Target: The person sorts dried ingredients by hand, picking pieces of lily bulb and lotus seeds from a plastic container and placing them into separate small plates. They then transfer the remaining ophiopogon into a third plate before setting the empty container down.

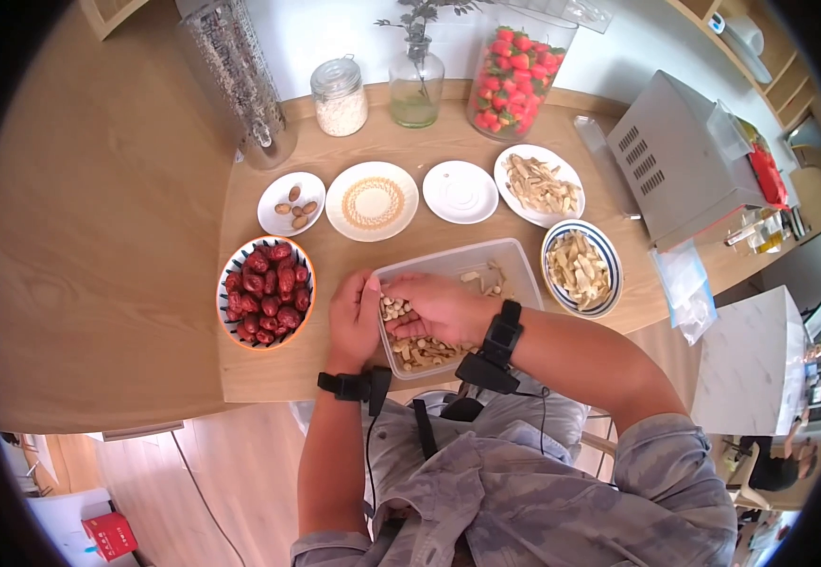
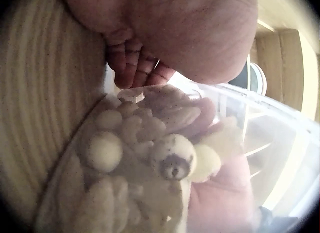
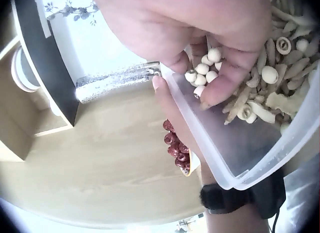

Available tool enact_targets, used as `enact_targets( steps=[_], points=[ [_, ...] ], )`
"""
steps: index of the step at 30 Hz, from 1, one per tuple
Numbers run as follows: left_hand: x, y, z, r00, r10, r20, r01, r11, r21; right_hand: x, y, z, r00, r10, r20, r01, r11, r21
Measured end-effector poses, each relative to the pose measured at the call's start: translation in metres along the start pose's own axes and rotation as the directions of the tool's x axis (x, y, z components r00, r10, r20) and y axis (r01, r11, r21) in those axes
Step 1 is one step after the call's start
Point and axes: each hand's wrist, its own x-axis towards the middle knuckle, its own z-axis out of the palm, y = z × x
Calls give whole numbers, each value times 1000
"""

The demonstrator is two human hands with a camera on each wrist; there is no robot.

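A translucent plastic box stands at the table's front edge, holding pale dried slices and loose round lotus seeds. My left hand grips its left side, thumb along the rim and fingers by the far corner. Inside the box, my right hand holds several white lotus seeds in its curled fingers, over the slices. Through the cloudy wall in the left wrist view, seeds and slices show beneath the left palm.
Left of the box sits a bowl of red dates; right, a bowl of pale slices. Behind are a plate with several brown nuts, a patterned plate, a white plate and a plate of slices. Jars line the wall.
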Motion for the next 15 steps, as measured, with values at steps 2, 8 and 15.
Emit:
enact_targets(
  steps=[2,8,15],
  points=[
    [0,3,2,1000,3,-6,-4,1000,-29,3,2,-1,1000,2,15,-2,1000,0],
    [-1,0,0,1000,-12,8,12,1000,-20,3,1,-1,1000,7,12,-7,1000,-10],
    [-1,7,2,1000,7,-9,-7,1000,-24,11,12,-9,997,-28,66,24,997,67]
  ],
)
